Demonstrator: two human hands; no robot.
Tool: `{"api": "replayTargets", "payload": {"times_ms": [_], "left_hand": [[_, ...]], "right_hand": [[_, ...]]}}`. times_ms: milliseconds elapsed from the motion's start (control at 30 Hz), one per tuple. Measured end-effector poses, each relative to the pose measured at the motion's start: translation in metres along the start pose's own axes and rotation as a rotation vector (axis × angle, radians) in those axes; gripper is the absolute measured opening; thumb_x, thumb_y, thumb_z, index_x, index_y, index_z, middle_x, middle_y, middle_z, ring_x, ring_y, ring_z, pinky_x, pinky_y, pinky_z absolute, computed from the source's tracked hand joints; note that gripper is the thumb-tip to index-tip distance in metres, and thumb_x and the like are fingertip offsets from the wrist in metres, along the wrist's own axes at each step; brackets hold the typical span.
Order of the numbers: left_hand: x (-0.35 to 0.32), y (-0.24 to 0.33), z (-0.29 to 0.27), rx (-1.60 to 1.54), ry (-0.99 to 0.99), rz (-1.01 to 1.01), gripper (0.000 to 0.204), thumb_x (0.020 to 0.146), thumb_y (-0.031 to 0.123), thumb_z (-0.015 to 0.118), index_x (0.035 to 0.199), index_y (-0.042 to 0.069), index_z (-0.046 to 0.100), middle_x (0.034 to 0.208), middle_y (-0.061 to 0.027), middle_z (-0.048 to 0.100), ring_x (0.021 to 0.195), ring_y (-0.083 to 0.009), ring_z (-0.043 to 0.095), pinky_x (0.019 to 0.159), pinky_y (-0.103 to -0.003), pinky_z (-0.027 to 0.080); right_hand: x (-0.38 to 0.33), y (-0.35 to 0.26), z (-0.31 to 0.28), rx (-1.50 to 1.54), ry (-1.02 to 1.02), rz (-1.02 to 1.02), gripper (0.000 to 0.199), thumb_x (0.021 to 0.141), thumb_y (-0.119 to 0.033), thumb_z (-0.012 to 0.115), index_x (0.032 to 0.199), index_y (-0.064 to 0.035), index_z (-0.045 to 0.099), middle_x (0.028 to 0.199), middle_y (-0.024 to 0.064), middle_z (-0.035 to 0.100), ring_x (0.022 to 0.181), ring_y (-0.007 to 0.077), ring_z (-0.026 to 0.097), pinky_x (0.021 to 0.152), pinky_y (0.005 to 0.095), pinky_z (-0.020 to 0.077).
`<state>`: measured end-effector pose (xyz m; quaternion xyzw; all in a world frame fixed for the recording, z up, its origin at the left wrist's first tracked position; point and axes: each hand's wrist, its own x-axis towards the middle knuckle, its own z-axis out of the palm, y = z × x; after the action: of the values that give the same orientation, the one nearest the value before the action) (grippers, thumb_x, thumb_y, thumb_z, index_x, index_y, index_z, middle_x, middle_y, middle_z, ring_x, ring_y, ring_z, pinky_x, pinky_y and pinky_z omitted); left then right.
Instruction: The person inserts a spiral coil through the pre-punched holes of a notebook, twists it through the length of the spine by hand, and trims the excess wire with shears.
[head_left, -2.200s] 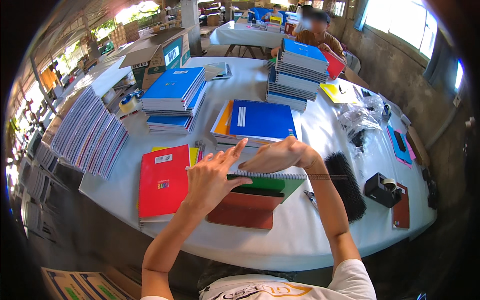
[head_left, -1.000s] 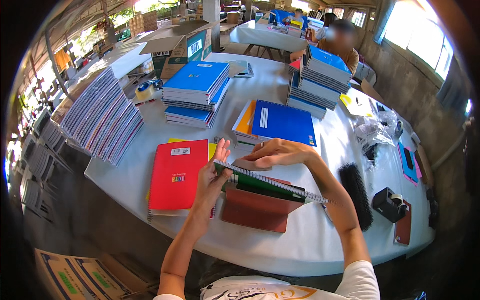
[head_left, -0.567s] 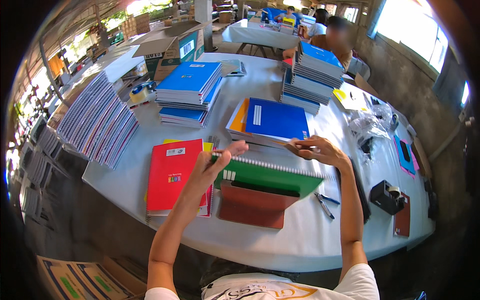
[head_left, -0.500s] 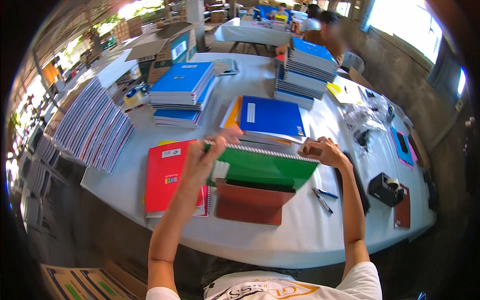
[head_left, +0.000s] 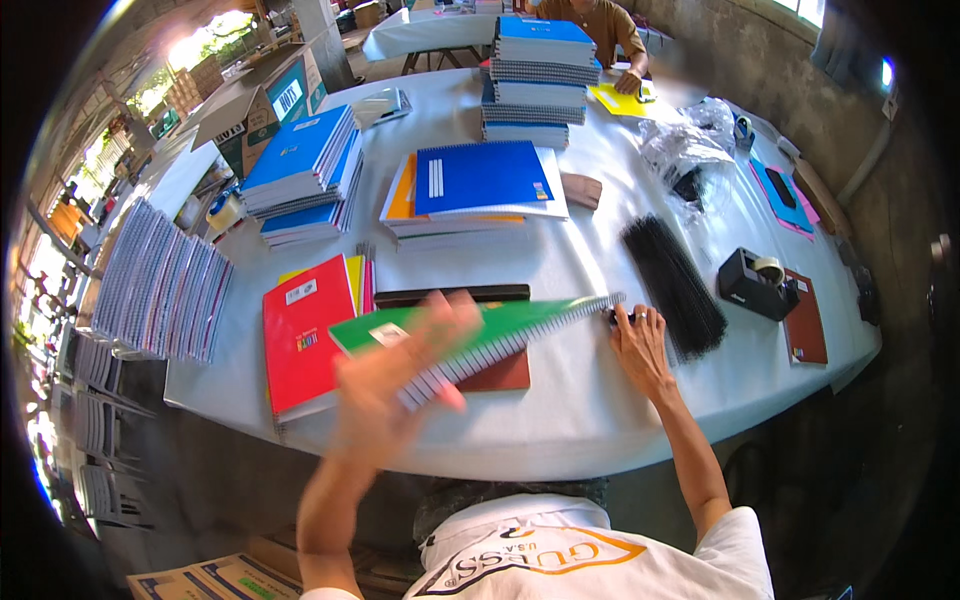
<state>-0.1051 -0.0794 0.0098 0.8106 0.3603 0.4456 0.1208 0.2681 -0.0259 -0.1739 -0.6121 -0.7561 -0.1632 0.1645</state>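
Observation:
My left hand (head_left: 405, 355), smeared by motion, grips a green spiral notebook (head_left: 490, 325) by its coil-bound side. The notebook is tilted above a reddish-brown stand (head_left: 512, 375) with a dark upper edge. Beside the far end of its coil is my right hand (head_left: 642, 345), fingers curled down at the table. A small dark part of the pliers (head_left: 612, 318) shows at those fingertips; the rest is hidden. Left of the stand lies a red spiral notebook (head_left: 310, 340) on top of other notebooks, one with a yellow cover.
Blue notebooks (head_left: 480, 180) are stacked ahead, with taller piles (head_left: 545, 45) behind and another stack (head_left: 300, 155) to the left. Black plastic coils (head_left: 680, 290) and a tape dispenser (head_left: 758, 282) lie right. Across the table, a person's hand (head_left: 630, 82) rests near yellow paper.
The green notebook has swung down from its raised position, coil side now toward me. My right hand has let go of it and moved down to the pliers. The view has shifted.

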Motion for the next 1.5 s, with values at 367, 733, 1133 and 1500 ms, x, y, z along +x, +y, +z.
{"api": "replayTargets", "payload": {"times_ms": [367, 733, 1133, 1500], "left_hand": [[0.011, 0.023, 0.028, 0.555, -0.122, 0.324, 0.058, 0.077, 0.017, 0.071, 0.133, 0.016, 0.057, 0.137, -0.0078, 0.055, 0.130, -0.0338, 0.047, 0.096, -0.048, 0.049], [-0.027, -0.017, 0.096, 0.496, -0.152, -0.003, 0.063, 0.088, 0.025, 0.061, 0.145, 0.010, 0.039, 0.149, -0.0070, 0.042, 0.140, -0.0360, 0.030, 0.114, -0.053, 0.022], [-0.025, -0.013, 0.099, 0.480, -0.069, -0.015, 0.060, 0.084, 0.007, 0.061, 0.142, 0.012, 0.046, 0.141, -0.0018, 0.052, 0.135, -0.0361, 0.040, 0.110, -0.052, 0.028], [0.008, -0.054, -0.026, 0.154, 0.303, -0.413, 0.067, 0.082, 0.004, 0.067, 0.142, 0.023, 0.046, 0.131, -0.0081, 0.059, 0.114, -0.0288, 0.062, 0.089, -0.035, 0.052]], "right_hand": [[-0.018, -0.097, -0.104, 0.767, 0.245, 0.043, 0.036, 0.081, -0.018, 0.073, 0.111, 0.0005, 0.062, 0.090, 0.0142, 0.063, 0.078, 0.0289, 0.062, 0.068, 0.0374, 0.0491], [-0.018, -0.134, -0.123, 0.678, 0.168, -0.184, 0.040, 0.079, -0.024, 0.075, 0.109, -0.0018, 0.060, 0.089, 0.0103, 0.060, 0.078, 0.0251, 0.058, 0.067, 0.0371, 0.0459], [-0.009, -0.138, -0.112, 0.799, 0.090, -0.223, 0.033, 0.085, -0.026, 0.071, 0.106, -0.0021, 0.061, 0.076, 0.0079, 0.061, 0.065, 0.0193, 0.058, 0.055, 0.0306, 0.0447], [0.065, -0.087, -0.130, 0.987, -0.438, -0.099, 0.033, 0.094, -0.027, 0.061, 0.106, 0.0030, 0.064, 0.088, 0.0194, 0.064, 0.069, 0.0266, 0.060, 0.065, 0.0365, 0.0496]]}}
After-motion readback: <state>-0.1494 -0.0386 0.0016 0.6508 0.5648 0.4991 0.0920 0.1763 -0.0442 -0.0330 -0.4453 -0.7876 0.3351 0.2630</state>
